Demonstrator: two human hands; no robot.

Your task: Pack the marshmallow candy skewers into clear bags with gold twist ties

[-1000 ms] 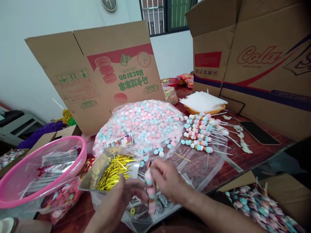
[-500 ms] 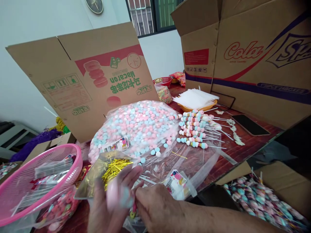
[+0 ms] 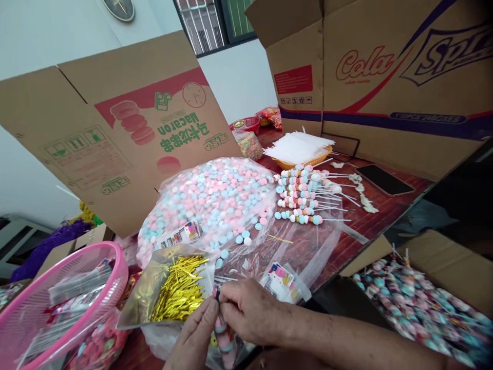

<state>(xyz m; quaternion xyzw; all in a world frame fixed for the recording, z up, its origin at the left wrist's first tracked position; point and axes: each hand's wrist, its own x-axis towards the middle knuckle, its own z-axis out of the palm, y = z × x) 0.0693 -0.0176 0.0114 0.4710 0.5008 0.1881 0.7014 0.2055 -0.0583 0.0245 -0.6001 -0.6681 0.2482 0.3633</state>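
Note:
My left hand (image 3: pixel 193 333) and my right hand (image 3: pixel 250 311) meet at the bottom middle, fingers pinched at the upper end of a bagged candy skewer (image 3: pixel 224 336). Its pink and blue pieces hang below the fingers in clear wrap; part of it is hidden by the hands. Just left of them, gold twist ties (image 3: pixel 180 288) fill an open gold-and-clear bag (image 3: pixel 134 303). Printed wrappers (image 3: pixel 283 281) lie beyond my right wrist. Behind is a large clear bag of pink, blue and white candies (image 3: pixel 215 198), with several loose ones at its front.
Unwrapped candy skewers (image 3: pixel 298 195) lie in a row on the table, near a phone (image 3: pixel 385 180) and a basket of white sticks (image 3: pixel 302 149). A pink basket (image 3: pixel 122 262) stands left. Lower right, a carton (image 3: pixel 454 275) holds wrapped skewers. Tall cardboard boxes (image 3: pixel 150 67) stand behind.
My left hand, blurred and spread before, has come down and right to pinch beside my right hand. The twist ties are now less covered. The whole view has shifted slightly.

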